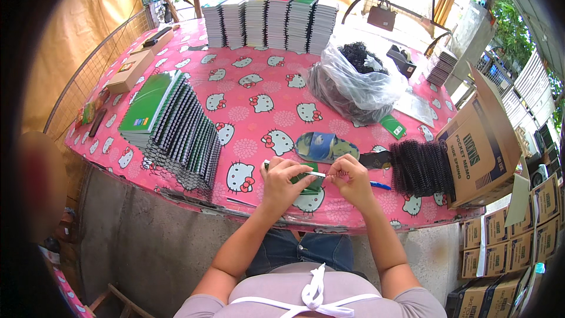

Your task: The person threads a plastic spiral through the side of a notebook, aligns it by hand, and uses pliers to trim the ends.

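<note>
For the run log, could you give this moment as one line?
left hand: holds green notebook | right hand: at its spiral edge | pink table

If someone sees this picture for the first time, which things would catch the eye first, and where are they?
The bright pink cartoon-cat tablecloth fills the middle and draws the eye first. At its near edge, the left hand and right hand hold a small green notebook between them. A slanted row of green spiral notebooks lies to the left, a clear bag of black coils sits right of centre, and tall notebook stacks stand at the far edge.
</note>
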`<state>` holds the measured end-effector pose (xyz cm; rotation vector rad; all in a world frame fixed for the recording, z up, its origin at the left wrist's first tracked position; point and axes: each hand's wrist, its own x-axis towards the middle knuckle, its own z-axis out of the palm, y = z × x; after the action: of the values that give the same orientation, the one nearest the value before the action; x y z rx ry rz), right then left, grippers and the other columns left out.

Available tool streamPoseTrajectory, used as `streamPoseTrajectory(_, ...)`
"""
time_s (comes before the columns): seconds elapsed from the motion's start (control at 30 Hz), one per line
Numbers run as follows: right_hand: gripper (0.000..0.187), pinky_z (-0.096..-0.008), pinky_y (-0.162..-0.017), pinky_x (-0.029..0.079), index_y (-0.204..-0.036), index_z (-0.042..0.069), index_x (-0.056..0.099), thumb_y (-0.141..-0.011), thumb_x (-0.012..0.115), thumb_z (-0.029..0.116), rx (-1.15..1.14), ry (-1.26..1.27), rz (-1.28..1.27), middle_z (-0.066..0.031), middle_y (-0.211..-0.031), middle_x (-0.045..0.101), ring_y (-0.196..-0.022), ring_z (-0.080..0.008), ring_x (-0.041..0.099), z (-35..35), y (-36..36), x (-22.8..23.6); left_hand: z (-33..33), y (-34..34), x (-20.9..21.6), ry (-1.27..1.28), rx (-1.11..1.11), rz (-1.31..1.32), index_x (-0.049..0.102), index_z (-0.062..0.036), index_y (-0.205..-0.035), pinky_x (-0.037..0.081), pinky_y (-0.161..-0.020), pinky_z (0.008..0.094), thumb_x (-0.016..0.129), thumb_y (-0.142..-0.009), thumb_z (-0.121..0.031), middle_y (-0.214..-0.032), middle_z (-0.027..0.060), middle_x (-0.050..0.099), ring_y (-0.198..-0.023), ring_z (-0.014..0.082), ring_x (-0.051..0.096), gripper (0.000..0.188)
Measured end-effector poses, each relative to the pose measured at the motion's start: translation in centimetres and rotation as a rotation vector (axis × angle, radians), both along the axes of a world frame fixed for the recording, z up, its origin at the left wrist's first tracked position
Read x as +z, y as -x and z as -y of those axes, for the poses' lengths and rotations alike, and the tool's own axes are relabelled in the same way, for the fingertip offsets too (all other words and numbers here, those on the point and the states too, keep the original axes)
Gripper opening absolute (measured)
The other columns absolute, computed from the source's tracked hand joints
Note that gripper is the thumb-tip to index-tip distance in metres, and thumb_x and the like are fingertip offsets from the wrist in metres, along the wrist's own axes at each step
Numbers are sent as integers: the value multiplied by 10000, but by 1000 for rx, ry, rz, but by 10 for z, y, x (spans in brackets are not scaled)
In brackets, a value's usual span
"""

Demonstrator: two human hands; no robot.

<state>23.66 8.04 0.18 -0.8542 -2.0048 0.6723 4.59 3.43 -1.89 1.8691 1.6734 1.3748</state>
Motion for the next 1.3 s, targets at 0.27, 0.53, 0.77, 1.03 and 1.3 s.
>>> streamPoseTrajectory(0.27,198,-301,-630,476,-894,3,619,-718,661,-76,37,120,96,-97,-855,593,-741,-210,609,4,-4,11,2,-1,0,-4,14,-9,745,-171,-835,251,-975,566,782,-710,-315,-818,-43,656,-920,160,546,194)
streamPoseTrajectory(0.53,110,-345,-643,482,-903,10,611,-802,650,28,20,275,74,-112,-862,590,-781,-250,616,6,-1,10,1,-5,-2,-26,41,-37,741,-172,-832,272,-945,525,785,-705,-311,-831,-38,652,-928,166,545,193)
streamPoseTrajectory(0.77,199,-373,-638,482,-941,24,572,-813,680,130,-87,-77,272,-116,-866,575,-784,-315,615,20,16,13,6,-2,-8,-68,49,-36,738,-179,-853,271,-948,513,794,-687,-264,-850,-38,651,-923,172,548,195)
streamPoseTrajectory(1.03,229,-430,-689,489,-907,47,576,-760,706,164,-185,-92,253,-128,-900,576,-881,-338,594,21,23,5,2,0,-8,-229,24,-90,742,-115,-840,409,-730,355,813,-651,-213,-793,33,654,-803,218,569,224)
streamPoseTrajectory(1.3,344,-436,-824,492,-1011,10,583,-719,633,185,-197,153,506,-165,-996,578,-964,-353,590,7,48,-4,9,0,6,-2,-106,131,717,-34,-874,466,-724,343,746,-760,-137,-800,92,672,-737,214,596,156)
